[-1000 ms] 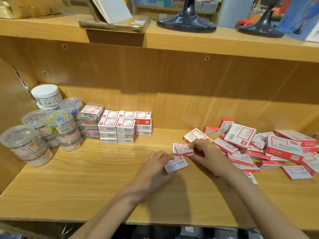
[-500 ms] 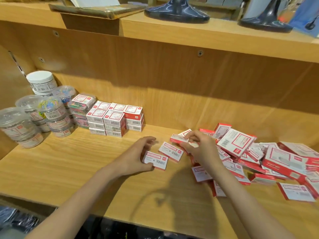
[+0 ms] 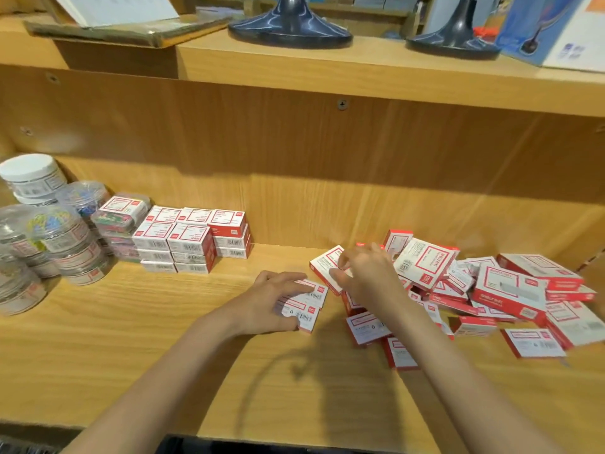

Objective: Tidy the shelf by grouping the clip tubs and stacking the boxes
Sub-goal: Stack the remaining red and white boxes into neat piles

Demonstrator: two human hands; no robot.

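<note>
My left hand (image 3: 271, 303) sits at the centre of the frame, fingers curled over the top and thumb under the near edge of two small boxes (image 3: 306, 306), one laid on the other on the wooden shelf (image 3: 131, 339). Both are white with red trim, a red logo square and a barcode; the print is too small and soft for me to read. Just to the right, my right hand (image 3: 366, 278) is blurred; its thumb and fingertips pinch the near corner of another small box (image 3: 324, 265), tilted up off the board. How the remaining fingers lie I cannot tell through the blur.

Right of that hand, the loose pile of boxes (image 3: 491, 290) fills the centre right, some flat, some leaning, several half buried. The bigger ones carry a red-framed label with characters I cannot make out. My right forearm covers part of the pile's near edge.

At centre left stand the stacked boxes (image 3: 193, 244), three layers high in neat rows, barcodes facing me. Left of them are clear flat packs of coloured clips (image 3: 119, 224), then the round clip tubs (image 3: 62, 244) with red-and-white labels, illegible; the leftmost tubs are cut by the frame edge, and a white-lidded tub (image 3: 31, 175) stands behind.

Along the top, on the upper shelf, two dark stand bases (image 3: 289, 27) and a blue carton (image 3: 553, 27) are cropped.
</note>
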